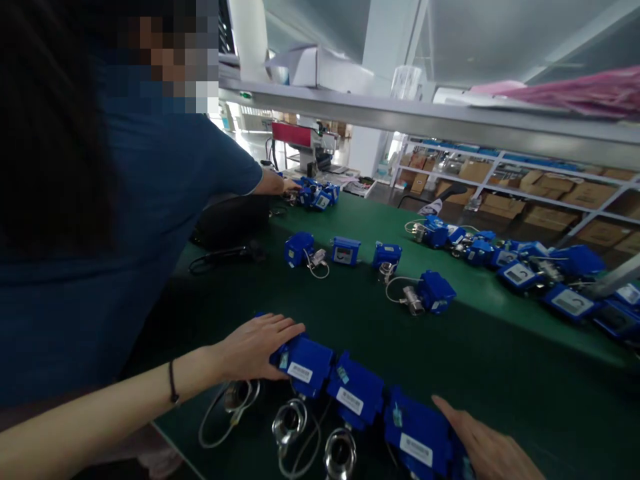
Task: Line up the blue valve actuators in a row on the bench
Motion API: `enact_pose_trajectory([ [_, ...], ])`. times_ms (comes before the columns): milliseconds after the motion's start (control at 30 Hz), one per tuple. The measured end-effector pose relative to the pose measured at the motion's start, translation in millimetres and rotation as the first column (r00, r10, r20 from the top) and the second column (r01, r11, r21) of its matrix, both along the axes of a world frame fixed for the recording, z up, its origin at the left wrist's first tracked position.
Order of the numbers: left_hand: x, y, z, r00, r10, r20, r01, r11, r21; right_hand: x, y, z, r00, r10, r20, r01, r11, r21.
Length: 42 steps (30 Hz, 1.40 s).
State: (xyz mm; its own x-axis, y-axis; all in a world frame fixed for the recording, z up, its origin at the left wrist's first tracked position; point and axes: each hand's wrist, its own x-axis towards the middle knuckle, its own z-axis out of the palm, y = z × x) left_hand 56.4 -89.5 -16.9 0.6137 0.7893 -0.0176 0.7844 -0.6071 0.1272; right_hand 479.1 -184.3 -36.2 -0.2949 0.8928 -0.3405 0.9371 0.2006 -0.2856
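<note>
Head cam: left hand lies flat, fingers spread, on the end of a row of blue valve actuators at the near edge of the green belt. Right hand presses the other end, fingers together as far as I can see. I'd squeeze evenly from both ends so the row stays lined up. A co-worker's hand works further up.

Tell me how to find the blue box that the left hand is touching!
Start at the near edge of the green table, where three blue boxes with white labels sit in a row. The left hand rests on the leftmost box. Its neighbours are the middle box and the box by the right hand.
</note>
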Motion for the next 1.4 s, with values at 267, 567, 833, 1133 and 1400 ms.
enact_pose_trajectory([
  [267, -35, 10, -3.4, 1.000, -0.016, -0.015, 0.016, 1.000, -0.009, -39, 8, 11.0, 0.995, 0.068, 0.069, -0.072, 0.996, 0.047],
  [567, -88, 17, -1.7, 0.996, 0.055, -0.069, -0.057, 0.998, -0.032, -85, 32, 4.2, 0.992, 0.095, 0.088, -0.095, 0.995, -0.013],
  [833, -106, 19, 0.5, 0.994, 0.075, -0.083, -0.075, 0.997, -0.007, -113, 43, 10.2, 0.988, 0.110, 0.104, -0.101, 0.991, -0.087],
  [1133, -109, -9, -0.7, 0.963, 0.256, -0.083, -0.245, 0.962, 0.122, -77, 39, 17.6, 0.999, 0.004, -0.036, -0.012, 0.974, -0.226],
  [1400, -95, -18, -21.4, 0.920, 0.391, -0.019, -0.387, 0.915, 0.114, -90, 52, 19.9, 0.978, 0.046, -0.203, -0.104, 0.953, -0.285],
])
